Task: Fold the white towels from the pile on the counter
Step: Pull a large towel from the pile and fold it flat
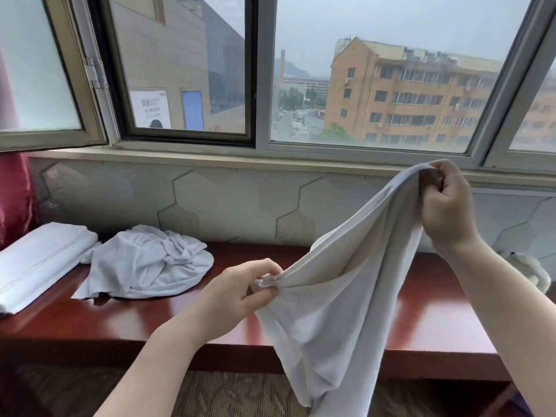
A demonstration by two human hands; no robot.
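A white towel (337, 302) hangs in the air in front of the red-brown counter (156, 314). My right hand (448, 206) holds it high, pinching a bunched edge near the window sill. Lower down, my left hand (240, 293) pinches another bunched part of the same towel just above the counter. The cloth sags between the two hands and drapes past the counter's front edge. A crumpled pile of white towels (147, 263) lies on the counter to the left.
A folded white cloth stack (39, 263) lies at the counter's far left, beside a red curtain (15, 200). A pale fluffy object (529, 272) sits at the right, partly behind my arm. Hexagon-patterned wall and windows (361, 70) stand behind. Patterned carpet (228, 395) lies below.
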